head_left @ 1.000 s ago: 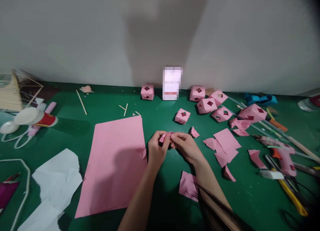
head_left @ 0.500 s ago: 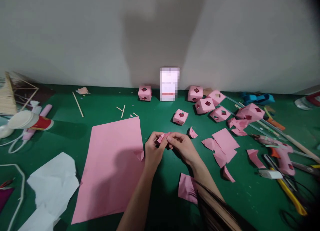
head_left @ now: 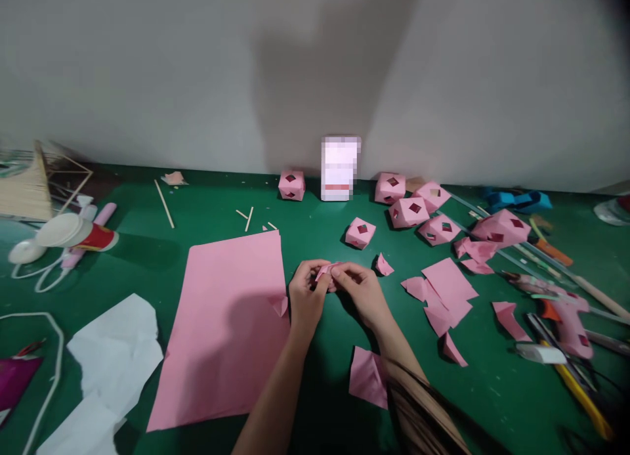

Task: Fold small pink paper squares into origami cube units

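Observation:
Between my two hands is a small folded piece of pink paper [head_left: 325, 270], mostly covered by fingers. My left hand [head_left: 308, 291] pinches it from the left side, thumb on top. My right hand [head_left: 358, 285] grips its right end with thumb and fingertips. Left of my hands lies a large pink paper sheet [head_left: 221, 310], with a small folded pink piece [head_left: 280, 304] at its right edge. Beyond my right hand sit a folded paper unit [head_left: 384, 264] and a pink paper ball with diamond-shaped holes [head_left: 361, 233]. A creased pink square [head_left: 368, 376] lies near my right forearm.
More holed paper balls [head_left: 409, 213] and loose pink pieces [head_left: 450, 279] lie at the right. Farther right are a pink glue gun [head_left: 566, 310] and a yellow-handled tool [head_left: 583, 396]. A phone [head_left: 339, 169] leans on the wall. A paper cup [head_left: 101, 236] lies at left.
The view has shifted slightly left, so everything appears a little farther right. Both hands stay on the folded pink paper, with only slight finger movement.

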`<state>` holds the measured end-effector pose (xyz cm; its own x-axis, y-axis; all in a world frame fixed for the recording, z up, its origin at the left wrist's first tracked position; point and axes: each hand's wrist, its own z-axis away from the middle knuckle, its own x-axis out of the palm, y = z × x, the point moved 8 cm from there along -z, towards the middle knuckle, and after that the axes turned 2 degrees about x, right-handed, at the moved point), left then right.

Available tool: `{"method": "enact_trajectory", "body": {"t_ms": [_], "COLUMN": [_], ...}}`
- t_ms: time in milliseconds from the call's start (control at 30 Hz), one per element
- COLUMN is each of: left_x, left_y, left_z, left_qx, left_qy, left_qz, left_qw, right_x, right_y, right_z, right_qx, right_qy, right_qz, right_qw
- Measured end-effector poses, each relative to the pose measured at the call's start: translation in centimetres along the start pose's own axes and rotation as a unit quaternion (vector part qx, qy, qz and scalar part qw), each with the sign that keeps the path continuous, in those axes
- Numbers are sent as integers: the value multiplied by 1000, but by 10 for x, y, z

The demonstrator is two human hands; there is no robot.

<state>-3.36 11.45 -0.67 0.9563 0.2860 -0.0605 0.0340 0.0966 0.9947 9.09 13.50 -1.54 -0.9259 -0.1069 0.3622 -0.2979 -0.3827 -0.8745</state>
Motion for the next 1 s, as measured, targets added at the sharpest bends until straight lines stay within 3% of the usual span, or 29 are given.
{"method": "enact_trajectory", "body": {"t_ms": [200, 500, 767, 1000], "left_x": [6, 1, -9, -7], "left_y": [7, 2, 6, 6], "left_z": [4, 4, 3, 3], "left_qx": [-9, 17, -17, -9], "left_qy": [-25, 11, 55, 46], "left_qz": [54, -42, -42, -17], "left_qw": [998, 999, 997, 999], "right_x": [-3, -2, 3, 0], "right_y": [0, -3, -3, -1], "right_z": [0, 2, 2, 2], "right_qx": [-9, -49, -19, -15], "right_qy": [18, 62, -20, -18], "right_qz": [-1, 84, 48, 80], "right_qw": [1000, 993, 998, 997]}}
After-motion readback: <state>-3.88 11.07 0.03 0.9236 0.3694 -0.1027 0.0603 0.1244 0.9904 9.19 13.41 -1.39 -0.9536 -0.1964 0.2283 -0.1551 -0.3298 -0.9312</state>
